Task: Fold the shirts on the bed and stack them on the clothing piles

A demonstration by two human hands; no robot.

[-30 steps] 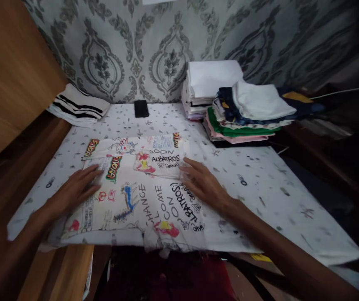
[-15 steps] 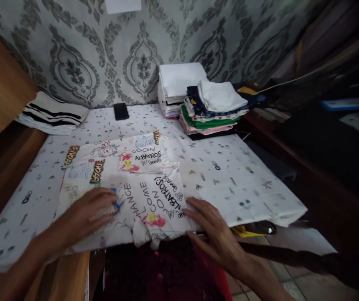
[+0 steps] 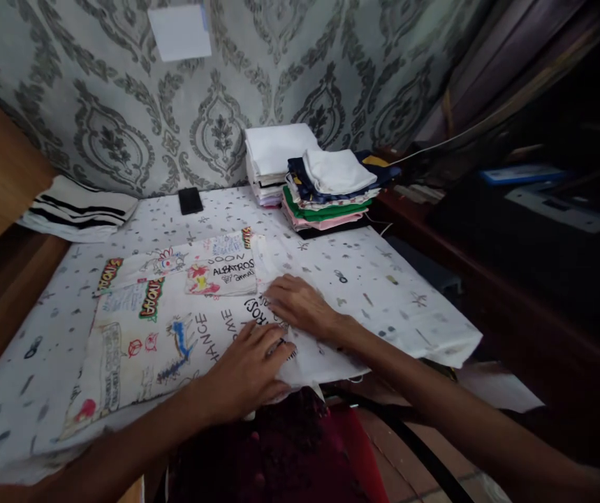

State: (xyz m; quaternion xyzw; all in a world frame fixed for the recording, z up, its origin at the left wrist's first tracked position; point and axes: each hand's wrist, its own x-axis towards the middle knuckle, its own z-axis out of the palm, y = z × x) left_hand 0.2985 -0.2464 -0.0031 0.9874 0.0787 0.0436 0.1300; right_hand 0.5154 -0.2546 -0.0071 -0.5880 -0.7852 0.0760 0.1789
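A white shirt (image 3: 137, 349), covered in coloured drawings and black lettering, lies spread on the table, with a folded-over flap (image 3: 223, 274) on its upper right part. My left hand (image 3: 247, 367) rests on the lower right of the shirt, fingers apart and slightly bent. Just above and to the right, my right hand (image 3: 302, 307) lies palm down over the shirt's right side, fingertips by the corner of the flap. Part of the lettering is hidden beneath both hands.
Two stacks of folded clothes, one topped with white cloth (image 3: 281, 150) and one with green cloth (image 3: 325, 209) in it, stand at the back. A black phone (image 3: 191, 201) lies near the wall. Striped cloth (image 3: 79, 209) sits at the left. A patterned cloth (image 3: 399, 307) covers the table.
My right hand has moved left and up from the shirt's right edge onto it. My left hand has slid right, uncovering the blue drawing. The view has shifted slightly.
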